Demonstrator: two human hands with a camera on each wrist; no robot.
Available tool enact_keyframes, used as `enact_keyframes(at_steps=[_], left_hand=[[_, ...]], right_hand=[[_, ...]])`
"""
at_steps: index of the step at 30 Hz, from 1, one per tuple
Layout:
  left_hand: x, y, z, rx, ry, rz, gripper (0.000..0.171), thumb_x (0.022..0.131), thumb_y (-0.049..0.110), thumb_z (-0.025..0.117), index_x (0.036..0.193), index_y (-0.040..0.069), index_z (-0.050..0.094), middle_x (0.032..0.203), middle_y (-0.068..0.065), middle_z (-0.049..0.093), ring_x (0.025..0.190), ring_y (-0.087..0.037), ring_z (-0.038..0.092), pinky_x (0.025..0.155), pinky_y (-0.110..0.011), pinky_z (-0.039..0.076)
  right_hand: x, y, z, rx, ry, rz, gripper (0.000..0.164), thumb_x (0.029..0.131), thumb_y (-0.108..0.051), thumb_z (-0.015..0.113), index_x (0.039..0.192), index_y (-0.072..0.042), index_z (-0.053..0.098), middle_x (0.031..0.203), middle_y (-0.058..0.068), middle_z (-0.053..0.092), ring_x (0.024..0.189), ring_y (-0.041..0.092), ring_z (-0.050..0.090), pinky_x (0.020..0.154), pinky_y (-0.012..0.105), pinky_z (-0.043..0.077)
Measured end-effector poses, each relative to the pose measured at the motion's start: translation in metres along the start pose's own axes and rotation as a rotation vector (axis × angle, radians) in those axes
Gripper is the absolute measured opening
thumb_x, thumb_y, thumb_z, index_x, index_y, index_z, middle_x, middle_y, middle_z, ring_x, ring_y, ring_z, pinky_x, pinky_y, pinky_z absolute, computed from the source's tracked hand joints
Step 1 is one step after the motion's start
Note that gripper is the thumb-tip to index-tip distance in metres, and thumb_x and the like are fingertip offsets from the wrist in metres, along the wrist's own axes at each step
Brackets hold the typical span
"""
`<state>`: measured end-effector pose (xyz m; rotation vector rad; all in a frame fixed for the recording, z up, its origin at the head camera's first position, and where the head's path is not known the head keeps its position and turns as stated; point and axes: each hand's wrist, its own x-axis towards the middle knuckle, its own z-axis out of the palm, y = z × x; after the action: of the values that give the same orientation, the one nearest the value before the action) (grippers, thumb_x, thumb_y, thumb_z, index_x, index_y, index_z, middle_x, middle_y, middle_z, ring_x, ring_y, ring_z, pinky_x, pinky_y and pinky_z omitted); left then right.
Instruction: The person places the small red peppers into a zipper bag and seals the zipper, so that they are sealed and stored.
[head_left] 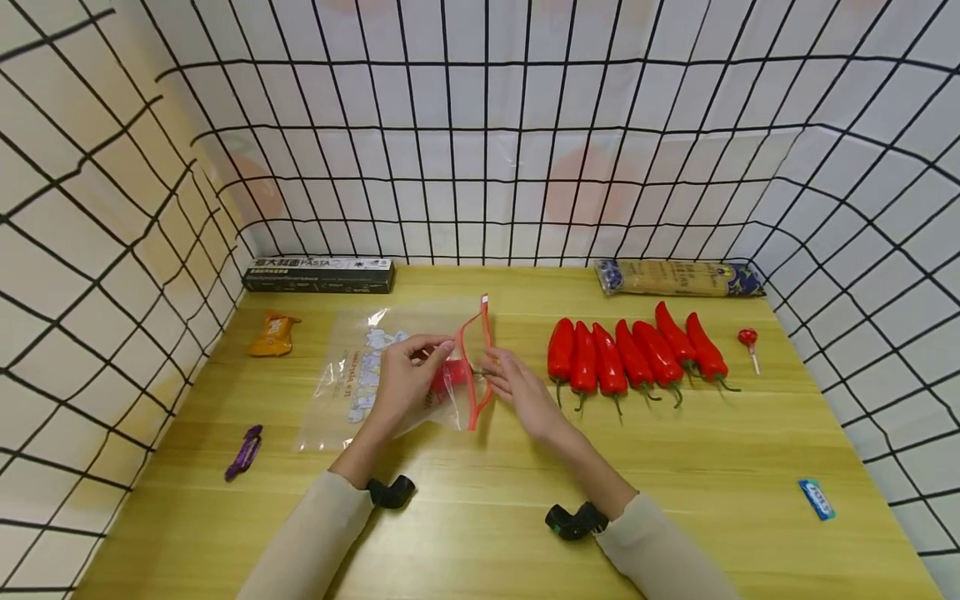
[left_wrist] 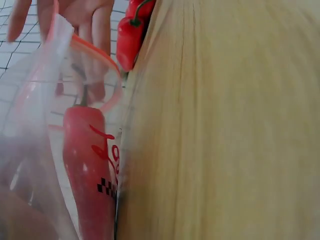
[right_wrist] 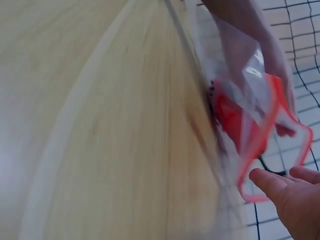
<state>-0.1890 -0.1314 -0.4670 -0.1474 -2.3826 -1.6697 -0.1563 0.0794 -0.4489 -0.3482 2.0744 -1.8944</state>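
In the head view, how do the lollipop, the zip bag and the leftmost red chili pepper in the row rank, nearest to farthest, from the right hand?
1. Zip bag: beside the right hand, extending left.
2. Leftmost red chili pepper: a little right of the hand.
3. Lollipop: farther right, past the other peppers.

Left hand (head_left: pixel 406 373) pinching, right hand (head_left: pixel 523 394) outstretched
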Motion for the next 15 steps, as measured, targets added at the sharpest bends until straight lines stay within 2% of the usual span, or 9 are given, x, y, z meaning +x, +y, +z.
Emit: enact_keyframes(at_steps=[4, 8, 11, 15], left_hand=[[0.0, 0.001, 0.0, -0.044, -0.005, -0.042, 0.02, 0.086, 0.043, 0.071, 0.095, 0.026, 0.077, 0.083, 0.0, 0.07, 0.075, -0.018, 0.055, 0.052, -0.021, 0.042], [0.001, 0.002, -0.001, -0.064, -0.011, -0.078, 0.02, 0.085, 0.046, 0.071, 0.095, 0.03, 0.076, 0.086, 0.002, 0.069, 0.078, -0.018, 0.056, 0.054, -0.021, 0.043], [0.002, 0.002, -0.002, -0.066, -0.015, -0.092, 0.021, 0.084, 0.048, 0.071, 0.096, 0.032, 0.075, 0.088, 0.004, 0.07, 0.079, -0.018, 0.056, 0.055, -0.022, 0.045], [0.002, 0.002, -0.004, -0.054, -0.018, -0.08, 0.02, 0.085, 0.049, 0.071, 0.096, 0.032, 0.075, 0.087, 0.004, 0.069, 0.08, -0.019, 0.057, 0.057, -0.023, 0.045]], right_hand=[[0.008, 0.002, 0.01, 0.015, -0.007, -0.004, 0.068, 0.105, -0.051, 0.02, 0.148, -0.001, 0.033, 0.149, 0.025, 0.041, 0.136, 0.037, 0.044, 0.11, 0.045, 0.037], [0.008, 0.002, 0.005, -0.021, 0.016, -0.019, 0.065, 0.105, -0.051, 0.021, 0.147, -0.004, 0.036, 0.149, 0.022, 0.041, 0.138, 0.034, 0.042, 0.112, 0.045, 0.035], [0.001, 0.0, -0.009, -0.112, 0.069, -0.04, 0.054, 0.105, -0.046, 0.031, 0.144, -0.01, 0.042, 0.145, 0.017, 0.048, 0.133, 0.032, 0.049, 0.109, 0.046, 0.039], [-0.01, -0.004, -0.035, -0.321, 0.182, -0.052, 0.041, 0.1, -0.04, 0.051, 0.133, -0.016, 0.053, 0.13, 0.009, 0.061, 0.114, 0.025, 0.062, 0.097, 0.043, 0.05]])
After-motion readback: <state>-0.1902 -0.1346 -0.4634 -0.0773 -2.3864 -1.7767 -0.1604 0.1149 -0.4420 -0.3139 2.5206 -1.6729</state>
